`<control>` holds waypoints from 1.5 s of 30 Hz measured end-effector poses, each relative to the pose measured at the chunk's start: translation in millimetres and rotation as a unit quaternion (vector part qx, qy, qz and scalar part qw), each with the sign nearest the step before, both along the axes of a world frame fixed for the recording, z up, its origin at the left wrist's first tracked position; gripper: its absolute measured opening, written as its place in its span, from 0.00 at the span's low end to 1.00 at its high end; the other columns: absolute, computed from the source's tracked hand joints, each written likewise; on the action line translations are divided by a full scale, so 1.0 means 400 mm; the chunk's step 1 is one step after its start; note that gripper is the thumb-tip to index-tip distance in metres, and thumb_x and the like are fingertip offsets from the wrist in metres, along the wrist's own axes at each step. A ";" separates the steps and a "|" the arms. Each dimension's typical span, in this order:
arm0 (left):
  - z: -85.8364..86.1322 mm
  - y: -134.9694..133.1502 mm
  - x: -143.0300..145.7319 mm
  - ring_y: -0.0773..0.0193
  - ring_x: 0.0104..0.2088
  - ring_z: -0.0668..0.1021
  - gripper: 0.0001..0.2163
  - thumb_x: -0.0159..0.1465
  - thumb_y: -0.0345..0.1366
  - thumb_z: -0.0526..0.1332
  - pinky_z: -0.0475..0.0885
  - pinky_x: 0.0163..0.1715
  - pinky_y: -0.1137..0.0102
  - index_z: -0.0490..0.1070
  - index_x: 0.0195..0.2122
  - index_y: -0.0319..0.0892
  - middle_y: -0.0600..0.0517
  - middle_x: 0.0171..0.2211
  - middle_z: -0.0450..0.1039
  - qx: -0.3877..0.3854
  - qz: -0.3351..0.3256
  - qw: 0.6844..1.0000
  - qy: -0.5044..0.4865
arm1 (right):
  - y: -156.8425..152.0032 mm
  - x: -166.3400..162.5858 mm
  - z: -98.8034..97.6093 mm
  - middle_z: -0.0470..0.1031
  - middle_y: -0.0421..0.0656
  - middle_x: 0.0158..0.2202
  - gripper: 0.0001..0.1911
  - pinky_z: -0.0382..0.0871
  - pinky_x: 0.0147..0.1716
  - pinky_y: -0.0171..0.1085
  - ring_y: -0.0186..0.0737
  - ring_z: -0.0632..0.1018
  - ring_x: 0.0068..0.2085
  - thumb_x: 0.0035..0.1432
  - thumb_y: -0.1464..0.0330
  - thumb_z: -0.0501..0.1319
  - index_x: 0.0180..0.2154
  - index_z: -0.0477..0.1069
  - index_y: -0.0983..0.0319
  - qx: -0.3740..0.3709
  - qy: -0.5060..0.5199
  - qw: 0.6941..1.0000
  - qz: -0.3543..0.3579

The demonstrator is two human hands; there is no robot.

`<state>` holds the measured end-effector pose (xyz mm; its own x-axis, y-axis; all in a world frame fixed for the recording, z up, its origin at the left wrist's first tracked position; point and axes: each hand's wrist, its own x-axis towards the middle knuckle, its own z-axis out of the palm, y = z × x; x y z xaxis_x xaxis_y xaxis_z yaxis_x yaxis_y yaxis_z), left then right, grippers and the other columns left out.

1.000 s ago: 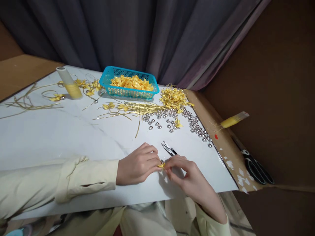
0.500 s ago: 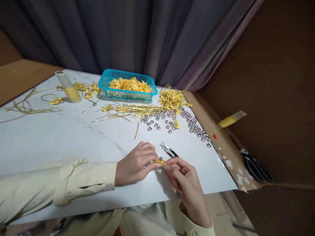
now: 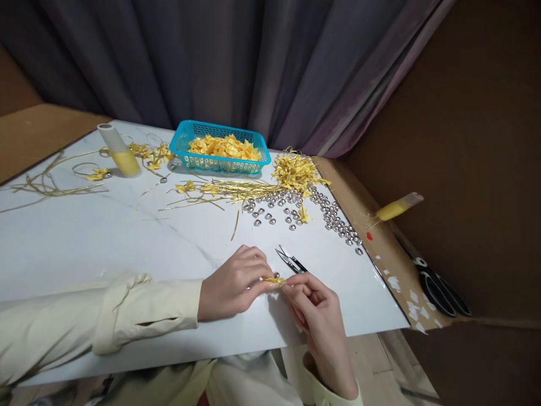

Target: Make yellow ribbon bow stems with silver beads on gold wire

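My left hand [image 3: 239, 281] pinches a small yellow ribbon bow [image 3: 274, 279] near the front of the table, its thumb and index finger closed on the left part. A silvery bead [image 3: 276, 275] shows at the bow's upper edge. At the bow's right end, my right hand [image 3: 318, 304] has its thumb and fingertips pressed together on it; any thread between them is too fine to make out. Just beyond the fingers lie small black-handled thread snips [image 3: 291, 260], blades pointing away to the left.
A blue basket [image 3: 220, 165] of yellow bows stands at the back. Gold cords [image 3: 249, 190], a heap of yellow bows [image 3: 295, 169] and loose silvery beads [image 3: 338, 219] lie nearby. Spools of yellow thread [image 3: 124, 162] stand left and lie right [image 3: 397, 208]. Scissors [image 3: 437, 287] rest on cardboard.
My right wrist has shifted slightly left and down, its fingertips staying at the bow. My left hand keeps its pinch. The whole view has moved very slightly.
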<state>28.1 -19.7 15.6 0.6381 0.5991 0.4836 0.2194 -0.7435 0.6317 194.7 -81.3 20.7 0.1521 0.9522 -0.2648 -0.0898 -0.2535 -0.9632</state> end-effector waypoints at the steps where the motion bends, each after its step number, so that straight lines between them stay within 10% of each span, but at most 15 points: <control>1: 0.000 0.000 0.000 0.63 0.35 0.72 0.09 0.65 0.33 0.55 0.63 0.38 0.67 0.72 0.31 0.38 0.50 0.28 0.73 0.002 0.001 1.000 0.002 | -0.001 -0.004 -0.001 0.50 0.29 0.13 0.10 0.44 0.11 0.26 0.23 0.51 0.15 0.47 0.64 0.65 0.26 0.69 0.63 -0.004 0.016 1.000 -0.007; 15: 0.005 -0.001 0.002 0.62 0.36 0.72 0.07 0.64 0.30 0.56 0.63 0.39 0.66 0.72 0.32 0.37 0.50 0.28 0.74 0.017 0.018 1.000 -0.011 | -0.006 -0.017 0.010 0.49 0.27 0.10 0.05 0.42 0.09 0.24 0.22 0.47 0.11 0.53 0.67 0.59 0.29 0.64 0.61 -0.042 0.258 0.961 0.089; 21: 0.005 -0.006 0.005 0.62 0.36 0.73 0.06 0.63 0.31 0.58 0.65 0.39 0.65 0.72 0.30 0.39 0.51 0.28 0.75 -0.063 0.039 0.997 -0.030 | -0.026 -0.042 -0.003 0.53 0.27 0.13 0.12 0.51 0.14 0.26 0.25 0.56 0.14 0.55 0.65 0.60 0.29 0.56 0.59 0.030 -0.032 0.994 0.098; 28: 0.021 -0.016 0.016 0.64 0.33 0.74 0.05 0.58 0.30 0.61 0.68 0.36 0.69 0.74 0.25 0.39 0.52 0.27 0.73 -0.279 0.079 0.957 -0.026 | -0.028 -0.055 -0.022 0.55 0.30 0.18 0.12 0.56 0.17 0.27 0.27 0.58 0.18 0.56 0.66 0.58 0.28 0.53 0.58 0.156 -0.360 0.918 0.057; 45: 0.026 -0.013 0.007 0.62 0.37 0.73 0.10 0.60 0.37 0.58 0.66 0.40 0.69 0.75 0.30 0.38 0.49 0.32 0.73 -0.399 0.047 0.912 -0.079 | -0.005 -0.030 0.001 0.56 0.32 0.20 0.13 0.53 0.20 0.27 0.27 0.58 0.20 0.62 0.70 0.52 0.26 0.52 0.59 0.233 -0.381 0.887 0.115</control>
<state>30.8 -25.0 25.9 0.5267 0.8486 -0.0496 0.1180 -0.0152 0.9929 182.5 -83.1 20.9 -0.0936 0.9605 0.2620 0.6356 0.2602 -0.7268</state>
